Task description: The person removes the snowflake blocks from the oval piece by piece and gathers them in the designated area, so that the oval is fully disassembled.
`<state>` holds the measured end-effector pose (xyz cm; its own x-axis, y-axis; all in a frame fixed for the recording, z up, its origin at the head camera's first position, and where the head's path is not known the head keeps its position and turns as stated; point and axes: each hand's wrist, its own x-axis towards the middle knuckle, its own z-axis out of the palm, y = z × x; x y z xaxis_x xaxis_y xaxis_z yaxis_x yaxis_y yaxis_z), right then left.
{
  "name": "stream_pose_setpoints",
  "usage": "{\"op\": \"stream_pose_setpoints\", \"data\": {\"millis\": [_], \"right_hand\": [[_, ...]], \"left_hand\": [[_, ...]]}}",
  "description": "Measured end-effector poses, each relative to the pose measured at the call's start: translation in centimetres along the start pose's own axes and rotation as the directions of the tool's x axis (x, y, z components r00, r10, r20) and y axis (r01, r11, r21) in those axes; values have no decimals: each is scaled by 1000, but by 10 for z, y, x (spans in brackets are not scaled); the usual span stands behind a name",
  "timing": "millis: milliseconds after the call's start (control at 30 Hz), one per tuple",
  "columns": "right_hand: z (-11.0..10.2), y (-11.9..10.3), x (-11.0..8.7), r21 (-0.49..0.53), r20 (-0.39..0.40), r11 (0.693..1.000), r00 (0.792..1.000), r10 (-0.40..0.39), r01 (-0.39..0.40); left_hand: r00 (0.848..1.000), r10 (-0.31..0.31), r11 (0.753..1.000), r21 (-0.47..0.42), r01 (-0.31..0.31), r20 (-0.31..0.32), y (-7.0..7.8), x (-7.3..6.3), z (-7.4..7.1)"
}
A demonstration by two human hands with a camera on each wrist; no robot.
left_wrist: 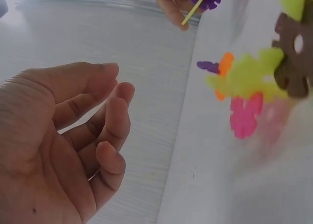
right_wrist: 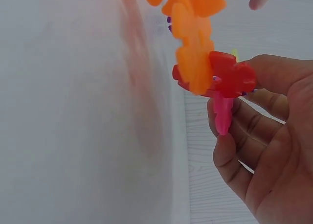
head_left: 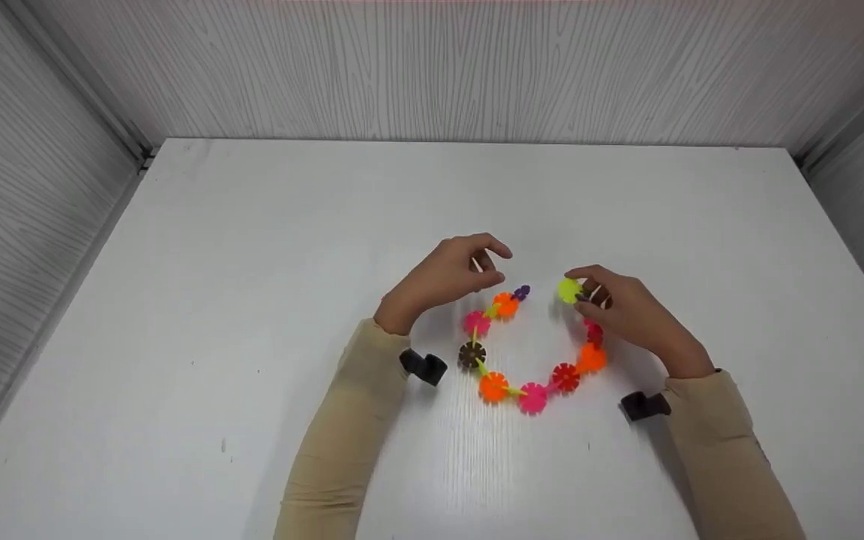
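Note:
A chain of notched plastic snowflake discs (head_left: 533, 398) in pink, orange, red, brown, yellow and purple curves on the table in an open ring. My right hand (head_left: 631, 311) pinches a purple disc (left_wrist: 211, 0) at the chain's right end, where a yellow disc (head_left: 569, 290) sticks out toward the gap. In the right wrist view, red discs (right_wrist: 234, 76) and a pink disc (right_wrist: 223, 114) are close to its fingers. My left hand (head_left: 447, 270) hovers just above the left end, fingers loosely bent and holding nothing. That end finishes in a purple disc (head_left: 522, 293) beside an orange one (head_left: 505, 304).
The white tabletop (head_left: 289, 225) extends around the chain. Pale wood-grain panels stand at the back (head_left: 432, 71), left (head_left: 27, 187) and right. Black wrist straps (head_left: 423, 367) hang at both tan sleeves (head_left: 342, 427).

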<state>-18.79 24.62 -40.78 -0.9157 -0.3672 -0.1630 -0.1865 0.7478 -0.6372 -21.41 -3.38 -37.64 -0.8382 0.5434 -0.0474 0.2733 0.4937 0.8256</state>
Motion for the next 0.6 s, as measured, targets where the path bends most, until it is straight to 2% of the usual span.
{"op": "stream_pose_setpoints", "data": {"millis": [167,333,600], "right_hand": [[1,0,1,8,-17,1000,1000,9,-9],[3,0,0,30,-49,999,999,-16,18],[3,-3,-2,35,-66,999,997,-31,34]], "left_hand": [[999,38,999,-32,-37,30,7,13,17],[999,19,999,-39,-17,49,11,18,29],[998,-7,1000,-21,9,58,10,20,39]]}}
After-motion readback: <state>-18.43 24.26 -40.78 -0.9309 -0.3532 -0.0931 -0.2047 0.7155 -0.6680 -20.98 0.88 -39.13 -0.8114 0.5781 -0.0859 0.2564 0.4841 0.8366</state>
